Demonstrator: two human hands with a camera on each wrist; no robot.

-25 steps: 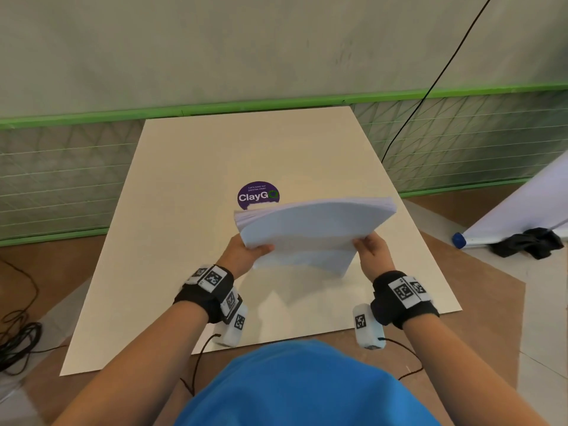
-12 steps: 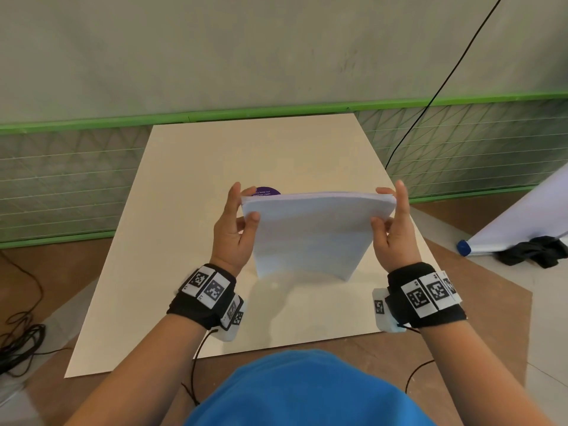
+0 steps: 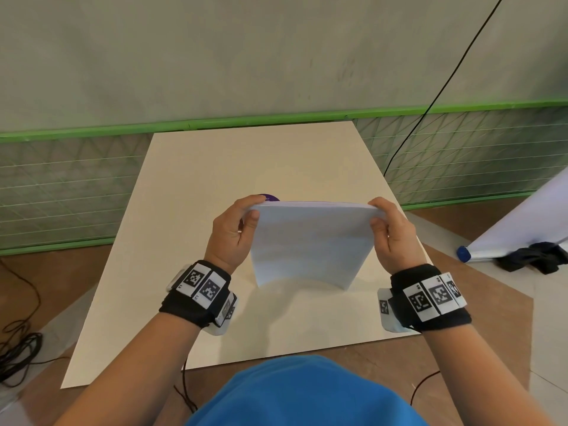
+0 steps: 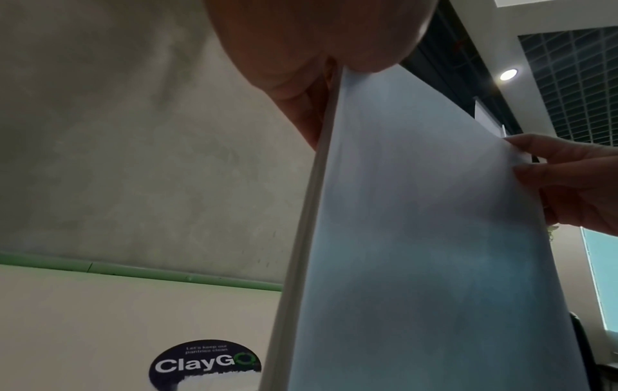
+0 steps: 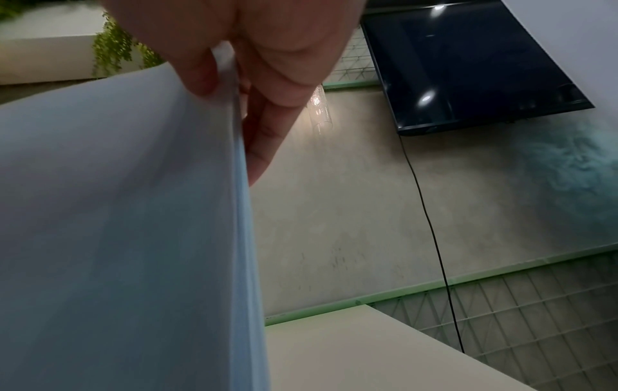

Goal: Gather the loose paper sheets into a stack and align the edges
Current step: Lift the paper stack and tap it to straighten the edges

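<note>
A thick stack of white paper sheets stands upright on its lower edge on the cream board, bowed a little. My left hand grips its upper left corner, thumb on the near face and fingers behind. My right hand grips the upper right corner the same way. In the left wrist view the stack rises from the board with the right hand pinching its far corner. In the right wrist view the stack fills the left half, with my thumb and fingers on either side of its edge.
A purple ClayGo sticker lies on the board just behind the stack. A green-trimmed wall panel backs the board. Black cables lie on the floor at left; a rolled white sheet and a dark cloth lie at right.
The stack was tipped from a low slant to standing on its lower edge. Both hands slid up from its near side to grip the top corners.
</note>
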